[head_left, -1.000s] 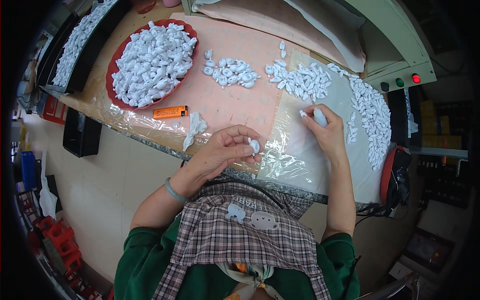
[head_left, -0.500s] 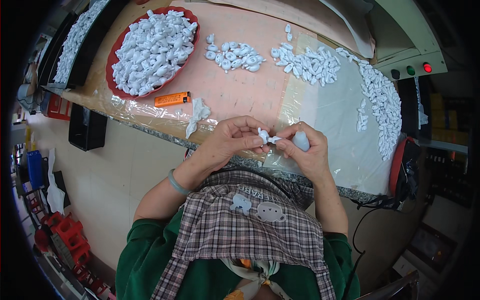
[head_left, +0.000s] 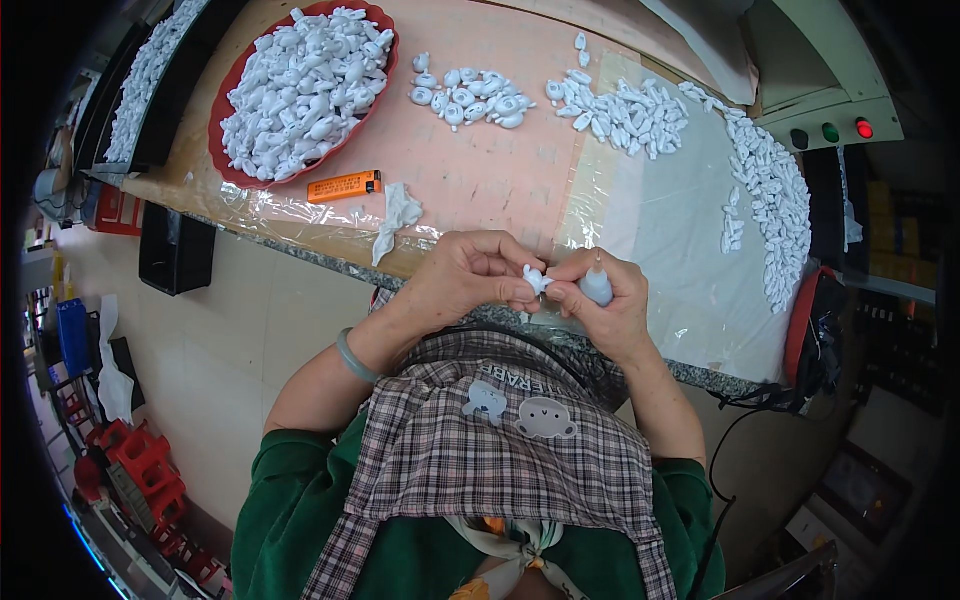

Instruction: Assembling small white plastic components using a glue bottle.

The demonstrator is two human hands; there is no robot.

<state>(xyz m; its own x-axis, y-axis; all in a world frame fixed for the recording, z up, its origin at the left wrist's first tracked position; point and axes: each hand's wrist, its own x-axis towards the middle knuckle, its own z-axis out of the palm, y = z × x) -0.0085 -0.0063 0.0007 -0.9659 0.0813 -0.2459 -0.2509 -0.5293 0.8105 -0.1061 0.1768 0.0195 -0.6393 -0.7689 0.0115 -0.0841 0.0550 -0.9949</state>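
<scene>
My left hand (head_left: 462, 278) pinches a small white plastic figure part (head_left: 535, 277) between thumb and fingertips, near the table's front edge. From the other side my right hand (head_left: 615, 315) has its thumb and index finger closed at the part's right end, where a smaller white piece is mostly hidden by the fingertips. Tucked in the right hand is a small translucent squeeze bottle (head_left: 597, 290) with a thin tip pointing up. Ahead of my hands lie a cluster of rounded white parts (head_left: 470, 98) and a heap of slimmer ones (head_left: 630, 115).
A red scalloped bowl (head_left: 216, 150) heaped with white parts stands at the left. Closer lie an orange lighter (head_left: 344, 187) and a crumpled white tissue (head_left: 398, 220). More white pieces (head_left: 770, 190) line the right side, below a machine panel (head_left: 850, 95) with a lit red light.
My hands have drawn closer together, and the smaller piece that showed between them is now pressed against the figure part. The view has shifted slightly.
</scene>
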